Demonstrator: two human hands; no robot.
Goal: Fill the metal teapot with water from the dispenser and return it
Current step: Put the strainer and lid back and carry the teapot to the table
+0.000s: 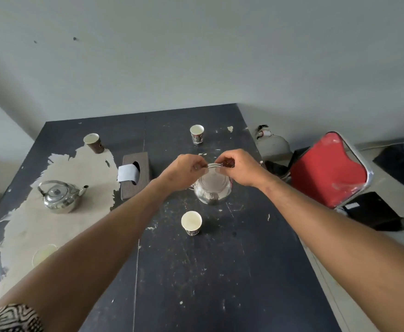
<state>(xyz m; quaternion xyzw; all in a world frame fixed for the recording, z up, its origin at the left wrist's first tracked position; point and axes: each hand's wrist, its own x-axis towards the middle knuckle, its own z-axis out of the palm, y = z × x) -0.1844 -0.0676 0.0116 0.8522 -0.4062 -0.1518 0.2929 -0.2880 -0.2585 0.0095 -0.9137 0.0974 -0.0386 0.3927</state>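
A shiny metal teapot [212, 193] stands on the dark table [220, 271], a little right of centre, with no lid on it. Its thin wire handle arches over the opening. My left hand [184, 172] pinches the left end of that handle and my right hand [240, 167] pinches the right end. A second metal teapot [59, 196], with its lid on and spout pointing right, sits at the left on a worn pale patch. No water dispenser is in view.
Paper cups stand at the back left [93, 142], back centre [196, 134] and just in front of the held teapot [191, 222]. A brown tissue box [135, 178] lies left of my hands. A red chair [327, 168] is beside the table's right edge.
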